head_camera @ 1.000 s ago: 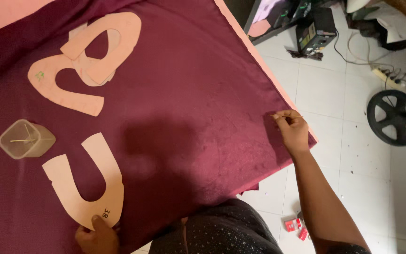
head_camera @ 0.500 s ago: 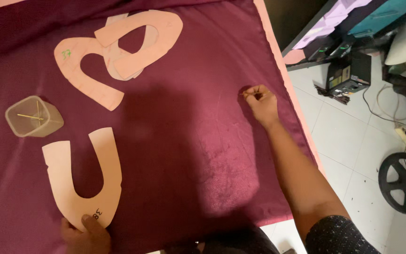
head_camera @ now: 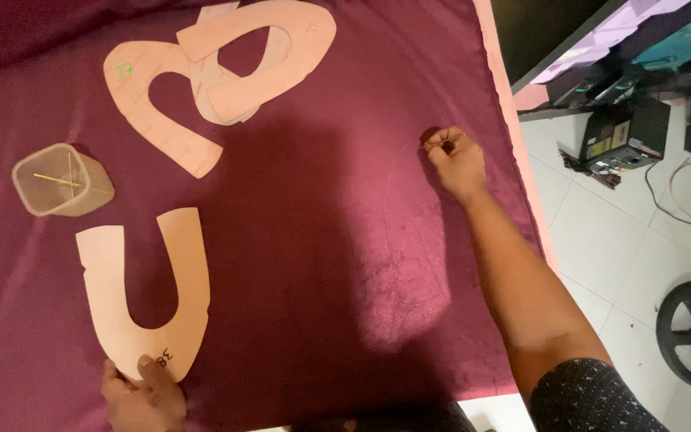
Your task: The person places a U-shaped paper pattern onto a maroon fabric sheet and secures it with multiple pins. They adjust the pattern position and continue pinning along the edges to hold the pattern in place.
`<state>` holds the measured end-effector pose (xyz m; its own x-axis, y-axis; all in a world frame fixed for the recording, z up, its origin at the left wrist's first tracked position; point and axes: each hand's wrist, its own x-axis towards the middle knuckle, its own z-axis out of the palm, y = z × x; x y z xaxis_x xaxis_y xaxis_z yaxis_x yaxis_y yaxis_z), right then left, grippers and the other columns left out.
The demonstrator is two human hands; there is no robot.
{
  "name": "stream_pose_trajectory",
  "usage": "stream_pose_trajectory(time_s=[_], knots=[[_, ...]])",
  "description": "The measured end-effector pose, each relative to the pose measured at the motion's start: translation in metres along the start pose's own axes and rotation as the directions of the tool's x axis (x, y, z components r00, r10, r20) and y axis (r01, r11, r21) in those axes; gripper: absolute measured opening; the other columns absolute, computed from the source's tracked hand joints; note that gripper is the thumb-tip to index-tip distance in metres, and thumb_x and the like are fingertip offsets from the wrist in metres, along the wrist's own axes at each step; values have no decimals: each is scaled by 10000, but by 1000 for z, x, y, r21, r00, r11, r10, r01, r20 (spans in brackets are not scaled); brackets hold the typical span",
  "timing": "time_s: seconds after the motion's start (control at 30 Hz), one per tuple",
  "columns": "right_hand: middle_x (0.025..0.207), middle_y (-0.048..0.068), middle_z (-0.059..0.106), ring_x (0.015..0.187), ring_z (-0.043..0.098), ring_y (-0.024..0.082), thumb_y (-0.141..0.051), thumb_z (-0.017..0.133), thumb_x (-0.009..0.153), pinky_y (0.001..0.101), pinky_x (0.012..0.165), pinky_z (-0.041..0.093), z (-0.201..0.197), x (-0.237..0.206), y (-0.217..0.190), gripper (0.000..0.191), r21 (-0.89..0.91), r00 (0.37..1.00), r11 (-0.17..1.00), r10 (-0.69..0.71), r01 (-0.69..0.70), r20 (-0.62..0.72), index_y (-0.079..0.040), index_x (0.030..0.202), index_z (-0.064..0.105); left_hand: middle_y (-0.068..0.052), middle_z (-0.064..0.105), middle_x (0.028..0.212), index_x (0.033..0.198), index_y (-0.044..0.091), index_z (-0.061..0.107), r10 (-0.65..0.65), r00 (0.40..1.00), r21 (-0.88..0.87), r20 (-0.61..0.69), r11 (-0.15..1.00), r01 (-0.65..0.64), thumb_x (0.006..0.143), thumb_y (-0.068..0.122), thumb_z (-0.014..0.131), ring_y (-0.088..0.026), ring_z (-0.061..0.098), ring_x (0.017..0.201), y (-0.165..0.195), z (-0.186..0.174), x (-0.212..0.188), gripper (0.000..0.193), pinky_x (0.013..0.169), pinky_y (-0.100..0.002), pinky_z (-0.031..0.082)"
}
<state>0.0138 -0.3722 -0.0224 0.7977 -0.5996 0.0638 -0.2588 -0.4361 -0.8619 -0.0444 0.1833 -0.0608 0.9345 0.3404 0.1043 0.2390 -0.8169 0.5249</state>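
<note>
I see the right hand (head_camera: 456, 160) stretched out to about two o'clock, arm extended, its grip pinched tight on the maroon cloth (head_camera: 345, 264) near the table's right edge; whether something small sits between the fingertips I cannot tell. The left hand (head_camera: 141, 396) sits at seven o'clock, fingers pressed flat on the base of the U-shaped paper pattern (head_camera: 141, 300). A clear plastic cup (head_camera: 61, 180) stands at ten o'clock, with more pattern pieces (head_camera: 217, 72) at twelve.

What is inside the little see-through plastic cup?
Inside the clear plastic cup lie a few thin yellowish pins or sticks, crossing. It sits on the maroon fabric; whatever is under the fabric is covered.
</note>
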Motion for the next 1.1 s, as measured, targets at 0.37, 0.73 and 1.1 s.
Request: stream_pose_trajectory(time_s=[0.37, 0.73, 1.1], knots=[[934, 45, 757, 853, 689, 106, -61, 686, 926, 249, 794, 550, -5, 0, 10, 59, 19, 998, 999, 35, -36, 59, -44, 978, 708, -163, 718, 876, 1414, -155, 498, 50, 997, -157, -51, 986, -58, 1134, 303, 607, -229, 721, 767, -1, 2, -5, 548, 720, -329, 590], [885, 46, 744, 807, 689, 117, -41, 683, 904, 249, 740, 549, -2, 5, 13, 34, 49, 998, 998, 37, -40, 54, -22, 931, 691, -166, 722, 906, 1443, -182, 448, 100, 994, -219, -54, 969, -110, 1114, 247, 611, -232, 715, 802, -13, 7, -4, 564, 748, -333, 580], [945, 64, 753, 850, 686, 110, -15, 679, 912, 247, 788, 557, -4, 3, 15, 55, 98, 997, 995, 22, -30, 79, -16, 961, 704, -174, 712, 848, 1450, -201, 428, 31, 999, -133, 12, 991, -29, 1113, 290, 594, -243, 707, 771, -10, 3, -3, 618, 663, -328, 564]])
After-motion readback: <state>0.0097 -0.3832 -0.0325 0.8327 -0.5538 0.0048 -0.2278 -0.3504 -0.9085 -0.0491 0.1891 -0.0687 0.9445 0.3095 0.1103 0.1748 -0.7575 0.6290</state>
